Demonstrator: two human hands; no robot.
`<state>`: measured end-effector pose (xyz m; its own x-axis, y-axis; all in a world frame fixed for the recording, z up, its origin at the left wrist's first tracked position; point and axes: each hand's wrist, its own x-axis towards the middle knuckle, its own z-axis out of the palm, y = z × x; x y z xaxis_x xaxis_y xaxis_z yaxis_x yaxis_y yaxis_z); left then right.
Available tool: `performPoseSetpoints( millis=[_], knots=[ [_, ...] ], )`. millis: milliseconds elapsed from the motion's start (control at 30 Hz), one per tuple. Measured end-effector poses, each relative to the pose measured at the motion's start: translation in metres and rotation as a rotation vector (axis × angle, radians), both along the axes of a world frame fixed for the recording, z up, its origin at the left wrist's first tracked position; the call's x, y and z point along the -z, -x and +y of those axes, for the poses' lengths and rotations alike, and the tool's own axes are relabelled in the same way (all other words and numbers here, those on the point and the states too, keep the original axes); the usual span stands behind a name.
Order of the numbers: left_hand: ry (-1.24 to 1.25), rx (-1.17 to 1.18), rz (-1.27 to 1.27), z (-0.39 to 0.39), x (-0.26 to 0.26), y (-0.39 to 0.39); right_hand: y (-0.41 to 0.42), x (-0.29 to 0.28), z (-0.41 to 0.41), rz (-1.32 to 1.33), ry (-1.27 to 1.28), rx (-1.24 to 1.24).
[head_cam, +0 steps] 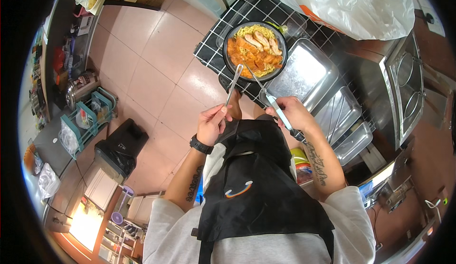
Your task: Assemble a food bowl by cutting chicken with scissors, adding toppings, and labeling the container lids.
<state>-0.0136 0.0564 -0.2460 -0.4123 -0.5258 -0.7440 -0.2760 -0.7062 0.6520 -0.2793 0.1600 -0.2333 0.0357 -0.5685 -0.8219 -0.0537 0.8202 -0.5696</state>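
A round black-rimmed bowl point(284, 64) of yellow noodles point(253, 29) topped with sliced, browned meat point(245, 44) stands on a white wire rack point(208, 48). My left hand point(212, 121) pinches a slim metal utensil point(233, 85), perhaps tongs, whose looped end is over the bowl's near edge. In my right hand point(294, 112) is a utensil with a light-blue handle point(279, 112); its thin metal end points at the meat, close to the other utensil's tip. Its exact kind is unclear. Whether either tip touches the food cannot be told.
Metal trays point(304, 71) lie right of the bowl, near my right forearm. A clear plastic lid or container point(294, 25) is behind it. A large white plastic bag point(349, 7) occupies the back right. A black bin point(123, 146) stands on the floor at left.
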Motion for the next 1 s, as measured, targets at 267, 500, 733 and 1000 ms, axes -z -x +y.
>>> performPoseSetpoints(
  millis=[267, 500, 733, 1000],
  knots=[
    [-0.058, 0.09, 0.028, -0.017, -0.005, -0.008, 0.02, 0.002, -0.007, -0.152, 0.023, -0.118],
    [-0.044, 0.216, -0.008, -0.038, 0.003, -0.015, 0.024, 0.009, -0.033, -0.26, -0.012, -0.129],
    [-0.076, 0.237, 0.013, -0.047, 0.006, -0.017, 0.018, -0.002, -0.038, -0.113, -0.041, -0.065],
    [0.034, 0.226, -0.056, -0.039, 0.004, -0.01, 0.019, -0.033, 0.006, -0.071, -0.081, -0.046]
  ],
)
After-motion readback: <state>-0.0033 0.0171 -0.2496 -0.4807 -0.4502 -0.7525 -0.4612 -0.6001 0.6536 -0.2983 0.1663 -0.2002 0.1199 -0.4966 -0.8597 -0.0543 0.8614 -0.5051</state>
